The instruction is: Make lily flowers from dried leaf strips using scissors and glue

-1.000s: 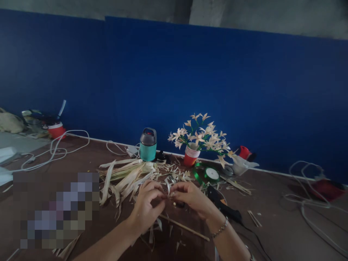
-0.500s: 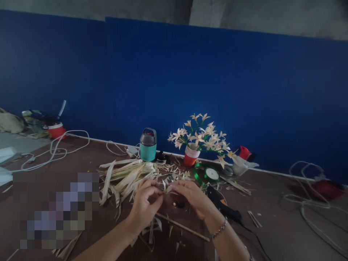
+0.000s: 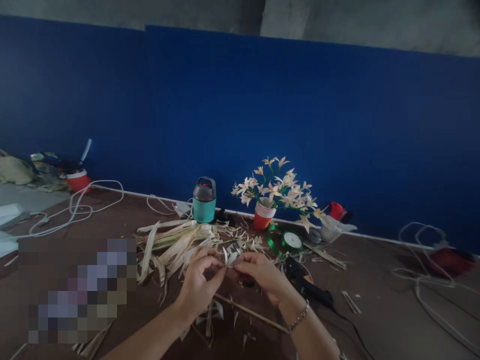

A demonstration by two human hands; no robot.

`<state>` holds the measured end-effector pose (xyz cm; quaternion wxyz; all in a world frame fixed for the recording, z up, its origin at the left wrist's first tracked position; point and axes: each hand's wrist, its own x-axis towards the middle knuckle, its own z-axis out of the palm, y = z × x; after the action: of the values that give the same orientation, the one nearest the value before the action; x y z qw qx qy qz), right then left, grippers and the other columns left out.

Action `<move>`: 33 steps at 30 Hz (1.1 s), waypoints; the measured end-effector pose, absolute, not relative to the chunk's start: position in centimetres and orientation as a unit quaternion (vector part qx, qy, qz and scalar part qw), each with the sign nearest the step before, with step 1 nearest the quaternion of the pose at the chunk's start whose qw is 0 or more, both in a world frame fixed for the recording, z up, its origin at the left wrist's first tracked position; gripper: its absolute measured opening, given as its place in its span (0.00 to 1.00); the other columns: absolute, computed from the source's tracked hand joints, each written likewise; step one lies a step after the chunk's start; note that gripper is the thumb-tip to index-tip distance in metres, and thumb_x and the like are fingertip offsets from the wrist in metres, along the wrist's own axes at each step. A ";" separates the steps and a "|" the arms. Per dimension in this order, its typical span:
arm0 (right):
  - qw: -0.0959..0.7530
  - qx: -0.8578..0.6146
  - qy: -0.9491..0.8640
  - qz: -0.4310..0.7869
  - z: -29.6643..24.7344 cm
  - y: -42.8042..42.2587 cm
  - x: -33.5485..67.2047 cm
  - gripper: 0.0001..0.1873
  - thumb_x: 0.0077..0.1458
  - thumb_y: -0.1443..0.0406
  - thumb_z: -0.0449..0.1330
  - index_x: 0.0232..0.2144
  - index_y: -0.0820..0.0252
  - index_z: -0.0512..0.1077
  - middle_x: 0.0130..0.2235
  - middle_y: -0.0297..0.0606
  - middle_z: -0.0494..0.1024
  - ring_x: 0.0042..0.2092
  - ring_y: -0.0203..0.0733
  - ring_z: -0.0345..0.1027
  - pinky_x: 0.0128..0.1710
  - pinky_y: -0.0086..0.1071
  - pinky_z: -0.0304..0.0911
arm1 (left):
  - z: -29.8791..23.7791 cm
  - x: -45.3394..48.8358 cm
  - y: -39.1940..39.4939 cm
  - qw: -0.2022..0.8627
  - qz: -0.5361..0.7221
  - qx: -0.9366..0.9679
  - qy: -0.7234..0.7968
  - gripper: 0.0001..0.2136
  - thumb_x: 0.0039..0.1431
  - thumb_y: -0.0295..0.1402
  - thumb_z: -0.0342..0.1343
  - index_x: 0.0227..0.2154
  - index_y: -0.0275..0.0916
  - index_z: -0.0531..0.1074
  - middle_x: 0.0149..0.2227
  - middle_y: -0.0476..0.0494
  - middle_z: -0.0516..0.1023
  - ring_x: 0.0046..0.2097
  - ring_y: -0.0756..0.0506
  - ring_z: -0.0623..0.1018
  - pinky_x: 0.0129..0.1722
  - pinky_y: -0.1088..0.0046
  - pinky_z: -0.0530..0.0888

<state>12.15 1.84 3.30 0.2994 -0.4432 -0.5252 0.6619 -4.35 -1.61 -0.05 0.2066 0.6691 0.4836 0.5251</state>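
My left hand point(image 3: 198, 285) and my right hand point(image 3: 260, 274) meet over the brown table point(image 3: 375, 310), both pinching a small pale leaf flower point(image 3: 229, 258) between their fingertips. Its pointed petals stick up between the two hands. A bracelet sits on my right wrist. Just behind the hands lies a pile of dried leaf strips point(image 3: 176, 242). A thin wooden stick point(image 3: 251, 313) lies on the table under my hands.
A red cup of finished pale flowers point(image 3: 275, 192) stands at the back, a teal jar point(image 3: 204, 199) to its left, a green ribbon roll point(image 3: 291, 240) and a black glue gun point(image 3: 309, 287) to the right. White cables point(image 3: 75, 205) lie left and right. A blurred patch covers the lower left.
Both hands have lifted slightly and turned the small flower, so its petals now show above the fingertips. Nothing else on the table has moved.
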 end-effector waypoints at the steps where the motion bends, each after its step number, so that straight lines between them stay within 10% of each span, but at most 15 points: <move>1: 0.300 -0.440 -0.530 0.660 3.3 1.8 12.1 0.10 0.38 0.60 0.63 0.17 0.61 0.71 0.18 0.29 0.70 0.21 0.29 0.55 0.22 0.27 0.47 | -0.1 -4.4 -1.6 0.207 0.528 0.667 0.483 0.06 0.51 0.25 0.54 0.21 0.39 0.70 0.32 0.45 0.72 0.39 0.44 0.72 0.41 0.66 0.69; 23: 0.354 -0.381 -0.513 0.683 4.1 0.9 11.6 0.15 0.38 0.63 0.68 0.32 0.60 0.74 0.29 0.32 0.74 0.30 0.34 0.64 0.33 0.28 0.58 | 0.2 -4.2 -1.4 0.236 0.525 0.660 0.484 0.03 0.49 0.29 0.57 0.23 0.38 0.73 0.31 0.45 0.73 0.38 0.44 0.72 0.39 0.67 0.69; 33: 0.366 -0.435 -0.515 0.641 2.9 1.6 11.5 0.08 0.35 0.66 0.65 0.24 0.62 0.73 0.21 0.28 0.71 0.24 0.31 0.60 0.26 0.26 0.54 | -0.6 -4.1 -1.2 0.258 0.521 0.647 0.493 0.03 0.47 0.26 0.55 0.24 0.38 0.72 0.33 0.44 0.73 0.40 0.43 0.72 0.43 0.66 0.69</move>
<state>11.50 1.58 2.85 0.3659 -0.4352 -0.5153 0.6412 -4.13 -1.17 -0.59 0.2582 0.6474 0.4928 0.5210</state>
